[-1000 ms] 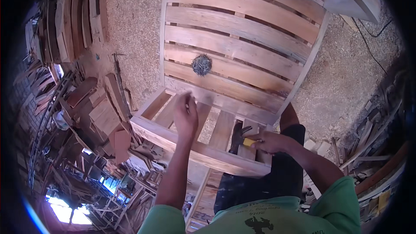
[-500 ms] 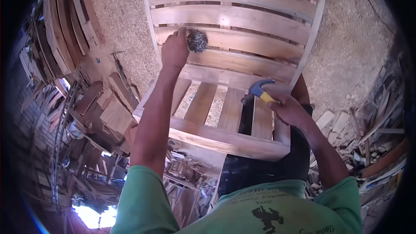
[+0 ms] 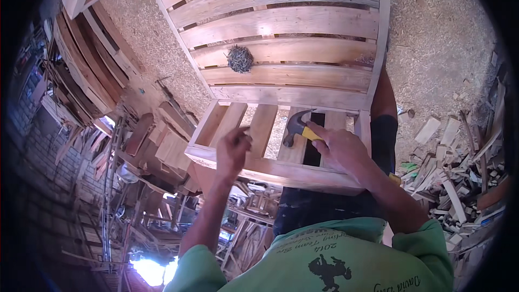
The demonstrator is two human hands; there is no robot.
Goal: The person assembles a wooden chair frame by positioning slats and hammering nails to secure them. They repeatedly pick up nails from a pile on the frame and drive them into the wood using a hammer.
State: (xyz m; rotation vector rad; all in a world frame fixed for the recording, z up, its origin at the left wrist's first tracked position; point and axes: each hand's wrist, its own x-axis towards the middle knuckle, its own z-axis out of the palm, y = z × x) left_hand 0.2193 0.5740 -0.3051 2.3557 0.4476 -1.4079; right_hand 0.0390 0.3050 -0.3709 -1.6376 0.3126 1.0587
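Fingers (image 3: 242,136) of the left hand (image 3: 232,151) are pinched together above the front rail of a slatted wooden frame (image 3: 281,170), drawn back from the pile of nails (image 3: 239,58) they were touching half a second ago; whether a nail sits between the tips cannot be told, as nothing so small shows. The withdrawal suggests a nail has been fetched and brought down to the spot where it will be driven, though that is a reading, not something seen. The right hand (image 3: 340,148) is clamped on the yellow-gripped hammer (image 3: 297,126), which has dropped slightly and now hovers with its dark head over a seat slat just beside the left hand. The frame lies across the person's lap and the sawdust-covered floor (image 3: 432,38), its pale slats evenly spaced with gaps between, the grain raw and unfinished. The nails rest in a dark, bristly heap on a middle slat, well apart from both hands. Offcuts (image 3: 448,167) litter the floor at right.
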